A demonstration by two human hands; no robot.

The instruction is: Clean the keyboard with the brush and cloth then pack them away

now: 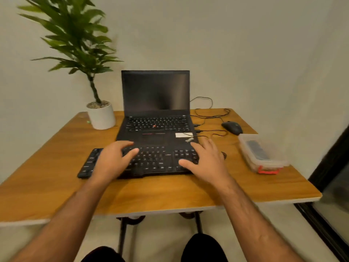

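The wooden table (56, 178) carries an open laptop (155, 110), with the black keyboard (151, 162) just in front of it. The left hand (111, 161) and right hand (207, 163) rest on it with relaxed, spread fingers, gripping nothing, probably to steady or reposition it. The lidded clear plastic box (262, 154), well apart at the right, appears to hold the cleaning tools.

Under both hands lies a flat black plastic keyboard (151, 161) with pale key legends. Beyond them, a black open laptop (155, 110) — one red dot among its keys. The wooden table (56, 176) is honey-orange, grained. Right of the right hand (205, 161), a clear plastic box (262, 154) — red latch.
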